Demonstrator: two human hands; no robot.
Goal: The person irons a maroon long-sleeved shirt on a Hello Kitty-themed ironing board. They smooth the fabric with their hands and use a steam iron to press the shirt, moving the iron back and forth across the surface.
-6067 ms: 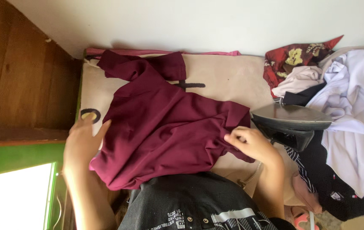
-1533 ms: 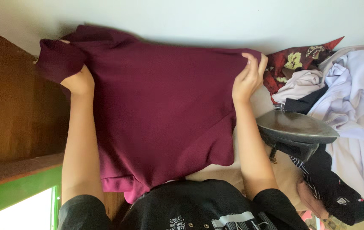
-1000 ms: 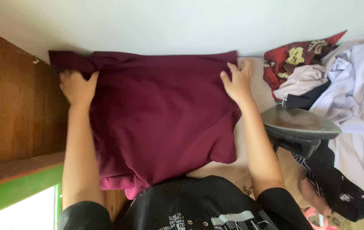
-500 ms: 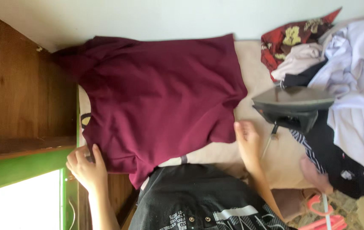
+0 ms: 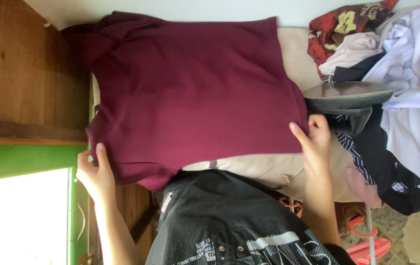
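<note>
A maroon shirt point(image 5: 195, 93) lies spread flat over the beige padded ironing surface point(image 5: 254, 164). My left hand point(image 5: 96, 172) grips the shirt's near left corner at the surface's edge. My right hand point(image 5: 313, 142) pinches the shirt's near right corner, close to the grey iron point(image 5: 347, 100), which stands on its side just right of the shirt. The shirt's far end runs up to the pale wall.
A heap of clothes sits at the right: white garments point(image 5: 416, 83), a red patterned cloth point(image 5: 342, 24), dark items point(image 5: 392, 172). A wooden wall point(image 5: 28, 68) and green window frame point(image 5: 23, 159) bound the left. Pink hangers point(image 5: 367, 245) lie on the floor below.
The shirt was lifted, spread out and laid flat. Since half a second ago my right hand moved to the shirt's near right corner and both hands pulled the hem wider.
</note>
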